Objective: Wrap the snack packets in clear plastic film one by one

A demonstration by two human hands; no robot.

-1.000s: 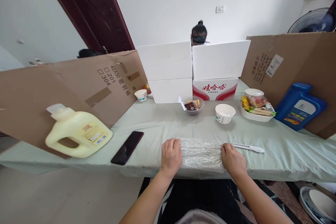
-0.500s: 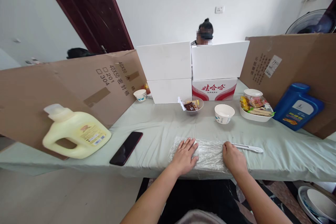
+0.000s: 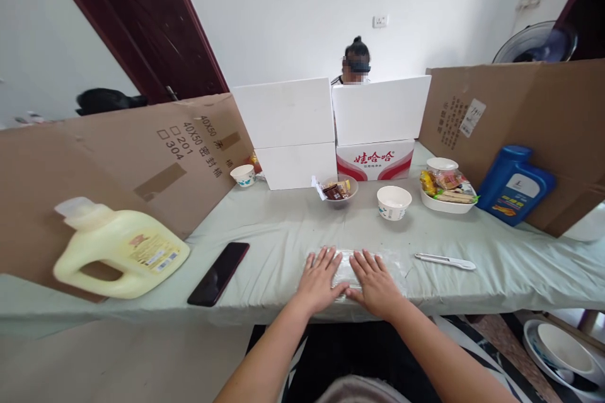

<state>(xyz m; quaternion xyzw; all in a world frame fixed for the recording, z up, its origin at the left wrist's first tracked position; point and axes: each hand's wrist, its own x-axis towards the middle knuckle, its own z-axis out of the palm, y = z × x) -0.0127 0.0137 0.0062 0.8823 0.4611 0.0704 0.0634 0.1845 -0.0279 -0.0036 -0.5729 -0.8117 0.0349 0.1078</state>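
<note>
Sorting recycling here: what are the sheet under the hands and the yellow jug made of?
The sheet looks like thin clear plastic film: see-through, crinkled, glinting. The yellow jug seems opaque moulded plastic, smooth with a slight sheen.

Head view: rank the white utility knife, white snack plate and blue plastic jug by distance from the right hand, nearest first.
1. white plastic utility knife: on the green cloth, just right of the right hand, not touching.
2. white oval plate of packaged snacks: farther back, to the right.
3. blue plastic jug: far right, leaning on the cardboard panel.
</note>
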